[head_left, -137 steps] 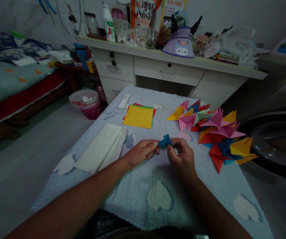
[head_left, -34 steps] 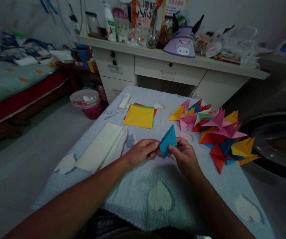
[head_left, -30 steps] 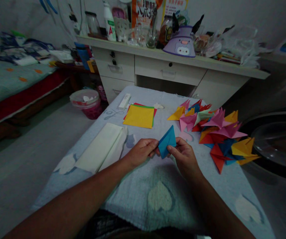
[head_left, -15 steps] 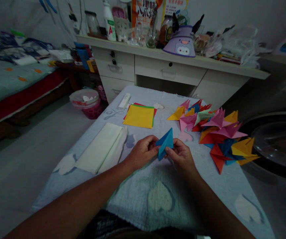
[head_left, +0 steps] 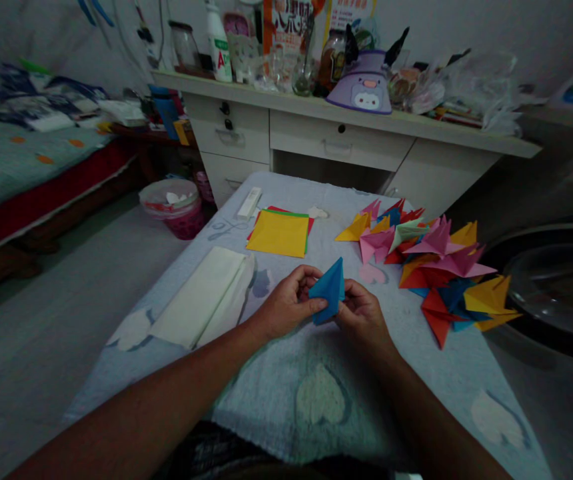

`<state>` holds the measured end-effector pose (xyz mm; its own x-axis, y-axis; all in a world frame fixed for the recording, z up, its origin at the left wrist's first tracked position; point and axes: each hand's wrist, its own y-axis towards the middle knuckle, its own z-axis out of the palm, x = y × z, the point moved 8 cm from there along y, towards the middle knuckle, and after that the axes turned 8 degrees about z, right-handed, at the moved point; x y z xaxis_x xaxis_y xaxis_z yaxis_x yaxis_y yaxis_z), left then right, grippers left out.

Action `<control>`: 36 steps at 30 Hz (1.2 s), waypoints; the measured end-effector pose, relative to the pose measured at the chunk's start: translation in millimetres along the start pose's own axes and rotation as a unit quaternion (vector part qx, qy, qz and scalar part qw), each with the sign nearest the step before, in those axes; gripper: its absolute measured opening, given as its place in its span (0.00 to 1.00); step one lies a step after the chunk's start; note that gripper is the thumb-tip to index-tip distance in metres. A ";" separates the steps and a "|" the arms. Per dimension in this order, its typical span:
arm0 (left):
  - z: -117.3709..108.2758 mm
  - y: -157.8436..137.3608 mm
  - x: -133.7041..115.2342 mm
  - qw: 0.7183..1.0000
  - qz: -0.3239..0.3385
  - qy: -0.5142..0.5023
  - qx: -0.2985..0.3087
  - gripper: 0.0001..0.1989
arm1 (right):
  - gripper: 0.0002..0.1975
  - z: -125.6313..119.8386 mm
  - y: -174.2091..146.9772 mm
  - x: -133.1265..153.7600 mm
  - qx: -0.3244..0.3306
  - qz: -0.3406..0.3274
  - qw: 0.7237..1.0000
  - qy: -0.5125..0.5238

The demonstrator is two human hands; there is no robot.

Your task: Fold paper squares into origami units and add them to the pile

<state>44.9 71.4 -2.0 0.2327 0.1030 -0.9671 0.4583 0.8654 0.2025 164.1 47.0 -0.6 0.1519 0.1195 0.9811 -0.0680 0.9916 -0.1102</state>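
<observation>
A folded blue origami paper (head_left: 330, 291), pointed at the top, is held up between my two hands over the cloth-covered table. My left hand (head_left: 294, 300) pinches its left side, the thumb lying across the front and the fingers partly behind. On the right edge, my right hand (head_left: 364, 308) grips the paper with thumb and fingers; some fingertips are hidden behind it. Beyond my hands lies a stack of square coloured paper (head_left: 279, 233), yellow on top with red and green edges showing. A pile of folded paper cranes (head_left: 431, 253) in several colours spreads to the right.
A folded whitish cloth or paper (head_left: 199, 293) lies left of my hands, with a small white box (head_left: 250, 203) farther back. Behind the table (head_left: 321, 427) stands a white desk (head_left: 336, 137) crowded with items. A pink bin (head_left: 181, 213) is on the floor at left.
The blue paper has turned slightly, showing a broader face. My left thumb has come forward across its front, and my right thumb has shifted to the edge.
</observation>
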 end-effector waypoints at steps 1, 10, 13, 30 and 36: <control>0.3 0.0 1.4 1.000 -0.006 -0.018 -0.001 0.23 | 0.12 0.5 0.1 -0.6 0.002 0.003 1.000 0.003; 3.0 -1.0 4.9 0.997 -0.045 -0.058 0.010 0.17 | 0.08 2.1 -4.4 2.7 0.051 -0.011 0.999 -0.009; 1.7 -1.4 4.4 0.997 -0.046 -0.061 0.001 0.17 | 0.11 1.7 -5.4 2.3 0.077 -0.024 0.997 -0.005; -2.1 -1.7 12.4 0.996 -0.050 0.069 0.022 0.15 | 0.12 -2.7 2.1 -4.2 0.009 0.012 0.999 -0.032; 1.3 -3.0 9.3 0.988 -0.045 0.139 0.041 0.12 | 0.11 -2.3 1.2 -1.4 0.003 -0.001 1.000 -0.021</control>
<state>46.7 69.1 -11.3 -0.0511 0.1690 -0.9843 0.5376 0.8353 0.1155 166.1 48.1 -2.5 0.1101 0.1154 0.9872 -0.0745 0.9914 -0.1076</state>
